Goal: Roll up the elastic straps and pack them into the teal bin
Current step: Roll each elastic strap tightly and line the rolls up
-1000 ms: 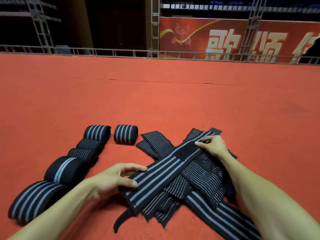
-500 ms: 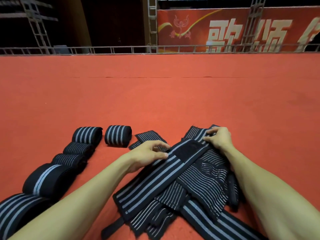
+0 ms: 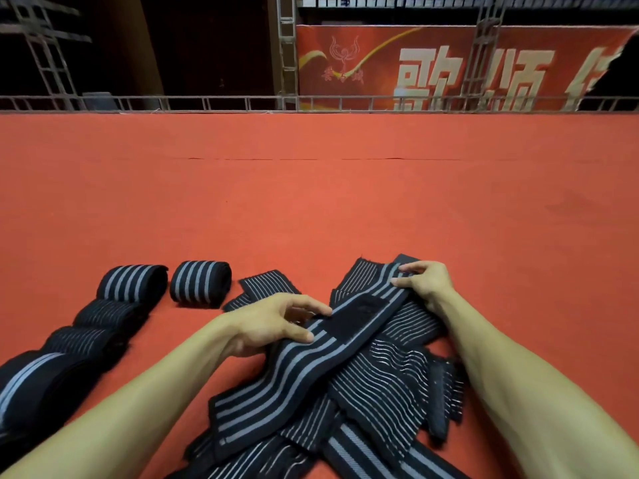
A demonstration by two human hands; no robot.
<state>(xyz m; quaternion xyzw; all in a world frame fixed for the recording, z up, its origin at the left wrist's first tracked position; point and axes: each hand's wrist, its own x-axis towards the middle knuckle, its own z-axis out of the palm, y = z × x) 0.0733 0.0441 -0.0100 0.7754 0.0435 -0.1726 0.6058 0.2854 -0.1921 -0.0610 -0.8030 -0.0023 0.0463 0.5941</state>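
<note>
The head camera looks forward and down, close over the left hand (image 3: pixel 273 323), right hand (image 3: pixel 427 285) and loose straps (image 3: pixel 380 382). Farther off it faces a railing (image 3: pixel 207 103).

Black straps (image 3: pixel 297 371) with grey stripes lie on red-orange carpet (image 3: pixel 311 202).

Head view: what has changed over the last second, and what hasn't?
The left hand slid up the top strap, from its near end to beside the black patch, fingertips touching it. Nothing was let go. The right hand kept holding the strap's far end. The rolls at left and the loose pile stayed put.
</note>
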